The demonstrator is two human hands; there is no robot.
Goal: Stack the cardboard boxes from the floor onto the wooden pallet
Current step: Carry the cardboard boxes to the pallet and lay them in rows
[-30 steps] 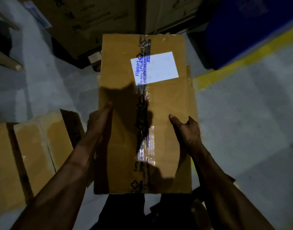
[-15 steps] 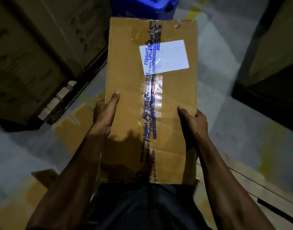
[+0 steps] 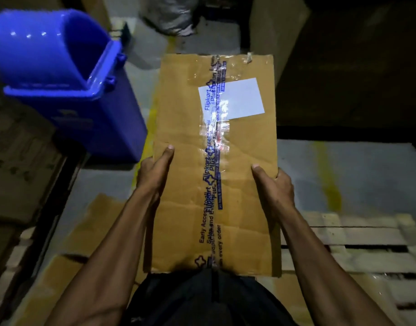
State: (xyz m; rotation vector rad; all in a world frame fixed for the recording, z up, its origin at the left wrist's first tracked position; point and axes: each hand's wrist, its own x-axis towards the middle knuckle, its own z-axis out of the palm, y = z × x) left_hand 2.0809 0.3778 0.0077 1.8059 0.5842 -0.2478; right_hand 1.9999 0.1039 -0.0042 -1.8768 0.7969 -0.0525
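Cardboard box (image 3: 214, 161) was held level in front of the person's body, lifted clear of the floor, with the wooden pallet (image 3: 357, 241) lying below and to the right. The left hand (image 3: 153, 175) gripped the left edge, thumb laid flat on the top face and the other fingers hidden down the side. The right hand (image 3: 273, 187) gripped the right edge likewise, thumb on top and fingers curled round the edge. Judging by the relaxed two-hand carry, the box seemed light to moderate in weight. Its creased top suggested soft, tired board that could buckle if squeezed. Glossy printed tape (image 3: 214, 147) along the centre seam looked slippery, so the bare side edges near the middle seemed the better hold. A blue bin (image 3: 68, 74) stood to the left, near the box but apart from it.
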